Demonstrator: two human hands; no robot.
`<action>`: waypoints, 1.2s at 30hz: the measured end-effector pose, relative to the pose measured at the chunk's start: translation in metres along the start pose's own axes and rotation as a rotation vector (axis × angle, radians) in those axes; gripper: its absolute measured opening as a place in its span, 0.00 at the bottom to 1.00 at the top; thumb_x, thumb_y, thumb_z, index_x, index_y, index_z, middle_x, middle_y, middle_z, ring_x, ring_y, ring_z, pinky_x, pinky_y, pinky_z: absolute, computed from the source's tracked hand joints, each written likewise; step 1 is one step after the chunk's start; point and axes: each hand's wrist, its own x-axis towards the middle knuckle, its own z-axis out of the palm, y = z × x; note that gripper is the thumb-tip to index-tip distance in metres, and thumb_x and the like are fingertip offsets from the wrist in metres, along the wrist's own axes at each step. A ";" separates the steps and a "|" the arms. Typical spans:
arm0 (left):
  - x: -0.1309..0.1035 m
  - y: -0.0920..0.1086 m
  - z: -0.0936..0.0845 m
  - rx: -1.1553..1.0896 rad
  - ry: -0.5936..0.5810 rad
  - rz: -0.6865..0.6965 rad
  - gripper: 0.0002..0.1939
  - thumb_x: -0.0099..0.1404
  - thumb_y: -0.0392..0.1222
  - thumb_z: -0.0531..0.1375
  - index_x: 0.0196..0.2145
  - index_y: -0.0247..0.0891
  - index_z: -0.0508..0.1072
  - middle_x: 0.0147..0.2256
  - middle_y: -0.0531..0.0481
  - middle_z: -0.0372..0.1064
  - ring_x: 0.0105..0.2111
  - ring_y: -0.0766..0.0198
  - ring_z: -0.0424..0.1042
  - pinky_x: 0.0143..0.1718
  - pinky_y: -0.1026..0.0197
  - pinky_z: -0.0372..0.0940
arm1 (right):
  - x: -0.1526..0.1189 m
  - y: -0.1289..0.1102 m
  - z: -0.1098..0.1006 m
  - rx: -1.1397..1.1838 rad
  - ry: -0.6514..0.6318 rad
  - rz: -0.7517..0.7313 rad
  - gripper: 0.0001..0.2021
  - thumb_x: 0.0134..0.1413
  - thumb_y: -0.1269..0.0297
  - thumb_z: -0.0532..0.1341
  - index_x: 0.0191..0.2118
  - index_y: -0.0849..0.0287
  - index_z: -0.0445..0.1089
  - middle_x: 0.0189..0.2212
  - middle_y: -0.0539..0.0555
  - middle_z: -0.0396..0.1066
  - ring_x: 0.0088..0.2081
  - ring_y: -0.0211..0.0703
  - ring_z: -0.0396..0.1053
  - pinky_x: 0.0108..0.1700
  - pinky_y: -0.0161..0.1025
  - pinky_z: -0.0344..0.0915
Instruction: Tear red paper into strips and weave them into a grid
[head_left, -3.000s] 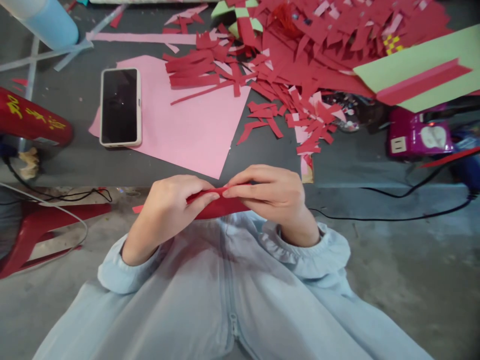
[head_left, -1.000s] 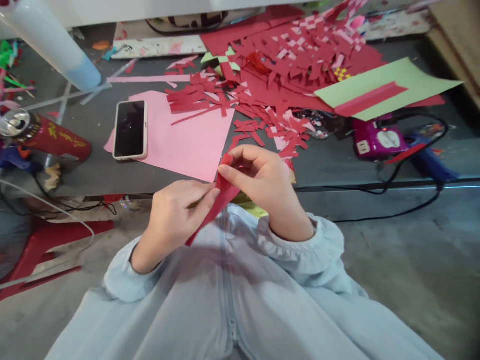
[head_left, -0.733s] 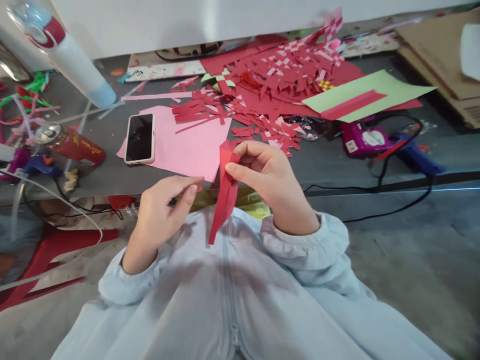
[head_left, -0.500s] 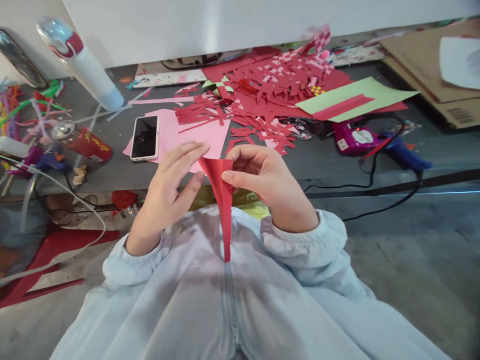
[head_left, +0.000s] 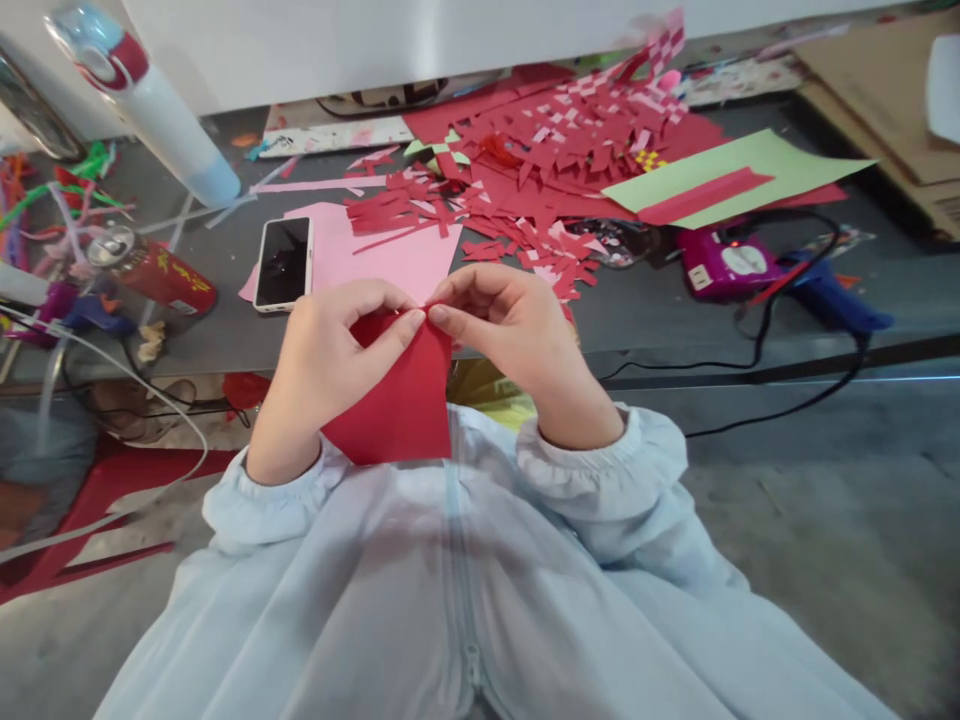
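Observation:
A sheet of red paper (head_left: 401, 405) hangs from my fingertips in front of my jacket, its broad face turned toward me. Thumb and fingers of my left hand (head_left: 341, 345) pinch its upper edge. Right beside them, my right hand (head_left: 514, 325) pinches the same edge, and the fingertips of both hands nearly meet. The left hand covers part of the sheet's left side. Beyond my hands, a pink paper sheet (head_left: 375, 245) lies on the grey table, with a white-framed phone (head_left: 283, 264) on its left part.
Red and pink paper scraps (head_left: 525, 150) heap at the back, beside a green sheet (head_left: 739, 180). On the right lie a purple device (head_left: 727, 262) and a blue-handled glue gun (head_left: 836, 295) with black cables. A red can (head_left: 161, 272) and a bottle (head_left: 150, 110) are on the left.
The red paper, seen narrow and folded before, now shows a broad flat face. My left hand, previously with fingers extended, has closed on its top edge beside my right hand.

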 end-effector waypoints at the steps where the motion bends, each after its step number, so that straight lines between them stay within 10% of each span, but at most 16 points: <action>1: 0.002 -0.003 0.003 -0.016 -0.017 -0.029 0.07 0.65 0.42 0.60 0.32 0.41 0.77 0.30 0.54 0.78 0.29 0.66 0.73 0.35 0.63 0.68 | 0.002 0.003 -0.001 -0.002 0.006 0.004 0.17 0.46 0.50 0.72 0.32 0.58 0.72 0.27 0.48 0.72 0.28 0.34 0.69 0.31 0.34 0.69; 21: 0.016 -0.042 0.051 -0.340 -0.011 -0.273 0.09 0.66 0.43 0.61 0.33 0.39 0.79 0.33 0.50 0.79 0.33 0.63 0.76 0.35 0.63 0.71 | 0.019 0.029 -0.007 -0.115 0.164 0.050 0.12 0.49 0.54 0.71 0.28 0.57 0.74 0.26 0.49 0.74 0.30 0.38 0.71 0.34 0.38 0.71; 36: 0.018 -0.040 0.055 -0.225 -0.003 -0.256 0.08 0.69 0.42 0.59 0.35 0.39 0.78 0.33 0.52 0.78 0.34 0.64 0.75 0.38 0.63 0.69 | 0.018 0.037 -0.013 -0.064 0.210 0.086 0.07 0.47 0.62 0.70 0.28 0.56 0.73 0.27 0.48 0.75 0.31 0.38 0.74 0.35 0.37 0.73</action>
